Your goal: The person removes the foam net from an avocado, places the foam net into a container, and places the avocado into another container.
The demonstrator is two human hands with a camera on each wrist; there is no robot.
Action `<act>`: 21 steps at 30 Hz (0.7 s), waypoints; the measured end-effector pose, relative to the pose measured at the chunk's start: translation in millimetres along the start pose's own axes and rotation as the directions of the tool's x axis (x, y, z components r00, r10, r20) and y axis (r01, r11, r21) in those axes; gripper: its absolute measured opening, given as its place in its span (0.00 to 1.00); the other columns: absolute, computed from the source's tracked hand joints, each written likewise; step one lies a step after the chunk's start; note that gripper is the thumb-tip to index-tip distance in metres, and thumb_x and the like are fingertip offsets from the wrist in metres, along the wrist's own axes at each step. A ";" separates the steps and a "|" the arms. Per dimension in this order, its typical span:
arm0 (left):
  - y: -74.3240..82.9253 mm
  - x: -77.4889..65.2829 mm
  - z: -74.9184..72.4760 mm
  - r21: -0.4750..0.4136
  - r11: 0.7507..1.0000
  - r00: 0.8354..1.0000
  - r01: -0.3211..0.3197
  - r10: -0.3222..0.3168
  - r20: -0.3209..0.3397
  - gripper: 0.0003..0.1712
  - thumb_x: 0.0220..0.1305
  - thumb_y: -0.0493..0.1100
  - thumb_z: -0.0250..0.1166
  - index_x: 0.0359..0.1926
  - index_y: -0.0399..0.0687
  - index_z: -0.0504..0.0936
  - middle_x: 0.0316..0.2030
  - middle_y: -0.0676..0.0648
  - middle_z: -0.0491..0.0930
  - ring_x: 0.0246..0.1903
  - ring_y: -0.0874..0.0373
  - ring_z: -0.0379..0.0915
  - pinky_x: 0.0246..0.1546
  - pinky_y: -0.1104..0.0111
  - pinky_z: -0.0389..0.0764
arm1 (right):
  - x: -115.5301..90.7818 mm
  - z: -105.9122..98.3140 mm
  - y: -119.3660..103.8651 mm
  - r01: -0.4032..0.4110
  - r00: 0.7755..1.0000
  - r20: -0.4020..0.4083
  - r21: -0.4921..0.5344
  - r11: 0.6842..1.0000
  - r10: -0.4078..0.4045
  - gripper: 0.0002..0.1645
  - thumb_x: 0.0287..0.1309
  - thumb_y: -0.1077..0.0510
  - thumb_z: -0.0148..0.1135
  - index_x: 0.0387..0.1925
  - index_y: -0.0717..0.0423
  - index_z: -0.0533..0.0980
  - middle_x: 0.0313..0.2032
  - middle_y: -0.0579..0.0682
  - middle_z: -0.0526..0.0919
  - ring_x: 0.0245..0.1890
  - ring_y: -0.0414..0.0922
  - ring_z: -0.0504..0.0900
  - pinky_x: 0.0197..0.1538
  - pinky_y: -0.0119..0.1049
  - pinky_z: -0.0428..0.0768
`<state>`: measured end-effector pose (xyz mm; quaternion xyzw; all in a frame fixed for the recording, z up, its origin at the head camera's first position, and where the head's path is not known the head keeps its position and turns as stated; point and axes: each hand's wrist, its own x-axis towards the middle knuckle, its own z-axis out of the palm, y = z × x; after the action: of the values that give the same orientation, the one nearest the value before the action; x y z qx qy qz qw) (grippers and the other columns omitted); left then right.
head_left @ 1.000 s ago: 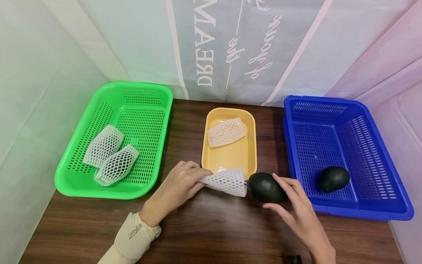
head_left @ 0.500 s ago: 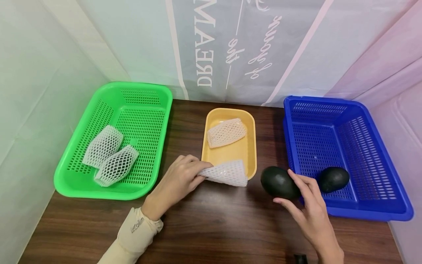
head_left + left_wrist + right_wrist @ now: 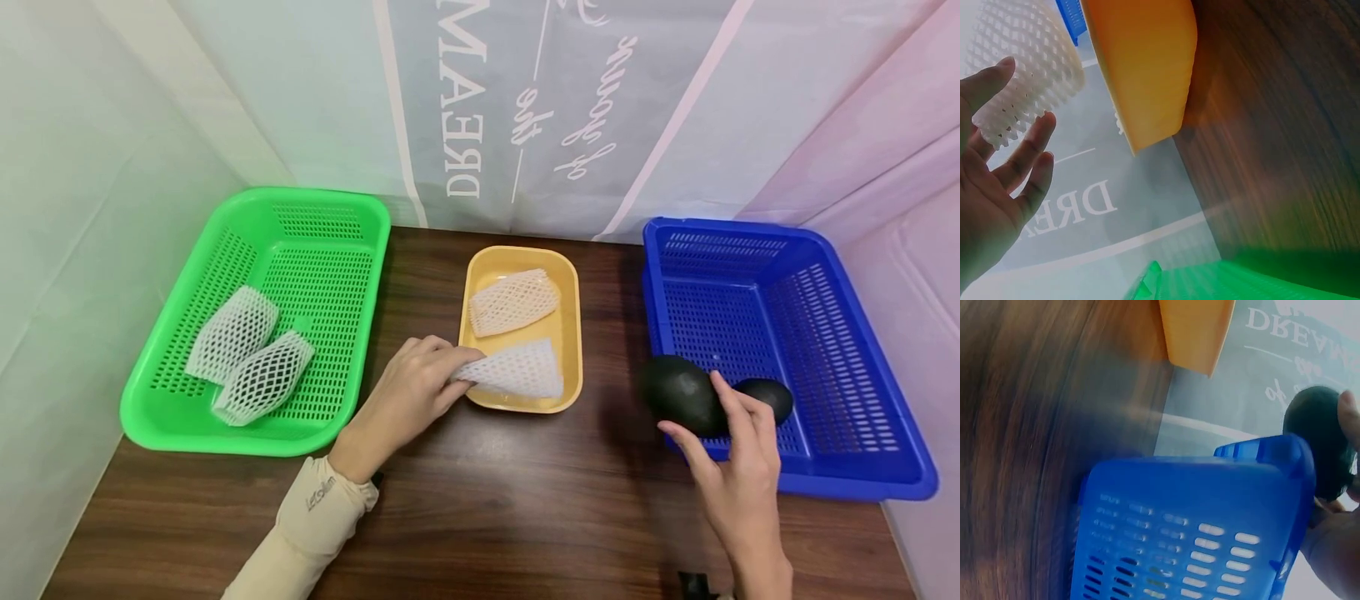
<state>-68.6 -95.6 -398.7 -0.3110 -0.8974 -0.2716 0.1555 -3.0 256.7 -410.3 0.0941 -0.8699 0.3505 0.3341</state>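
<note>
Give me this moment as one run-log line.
left grip: holds foam net above yellow tray | right grip: holds dark fruit at blue basket rim | inside basket: another dark fruit

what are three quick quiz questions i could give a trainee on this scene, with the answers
1. Multiple choice: what does the right hand hold? A) a folded cloth; B) a dark oval object; C) a kitchen knife.
2. True or false: the left hand holds nothing.
3. Short answer: in the head view, between which two containers does the yellow tray stand?

Key:
1. B
2. False; it holds a white foam net by one end.
3. The green basket and the blue basket.
</note>
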 end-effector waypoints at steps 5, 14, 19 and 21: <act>-1.2 4.9 1.0 -0.002 1.000 1.000 0.017 -0.017 -0.009 0.15 0.57 0.44 0.73 0.46 0.49 0.84 0.37 0.52 0.87 0.39 0.56 0.80 0.38 0.63 0.75 | 2.0 -4.7 7.2 -0.096 0.995 -0.034 -0.055 0.994 0.094 0.50 0.52 0.32 0.64 0.65 0.63 0.71 0.49 0.71 0.74 0.58 0.31 0.67 0.60 0.17 0.62; -3.2 11.7 3.6 -0.002 0.999 0.999 0.049 -0.049 -0.001 0.17 0.57 0.44 0.74 0.47 0.49 0.84 0.38 0.51 0.87 0.39 0.55 0.80 0.39 0.62 0.75 | 1.2 -10.8 13.9 -0.255 0.967 -0.039 -0.172 0.951 0.253 0.47 0.47 0.64 0.77 0.69 0.60 0.67 0.54 0.76 0.68 0.55 0.56 0.71 0.59 0.15 0.59; -5.6 15.0 6.4 -0.005 0.998 0.998 0.058 -0.058 0.003 0.16 0.58 0.45 0.73 0.48 0.50 0.84 0.39 0.51 0.88 0.39 0.55 0.80 0.39 0.62 0.75 | 2.6 -12.1 15.8 -0.309 0.950 -0.024 -0.212 0.927 0.311 0.49 0.45 0.66 0.77 0.70 0.60 0.66 0.56 0.75 0.69 0.56 0.66 0.70 0.62 0.21 0.63; -6.6 16.6 8.0 -0.007 0.998 0.998 0.062 -0.062 0.003 0.15 0.59 0.45 0.72 0.47 0.50 0.84 0.39 0.51 0.88 0.39 0.55 0.80 0.39 0.62 0.75 | 3.5 -12.8 16.1 -0.328 0.942 -0.005 -0.228 0.917 0.336 0.49 0.46 0.64 0.77 0.70 0.60 0.66 0.57 0.74 0.69 0.57 0.66 0.70 0.63 0.36 0.69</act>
<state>-86.3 -87.5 -400.3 -0.2842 -0.9058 -0.2789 0.1446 -5.5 277.5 -410.1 -0.0873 -0.9129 0.2993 0.2636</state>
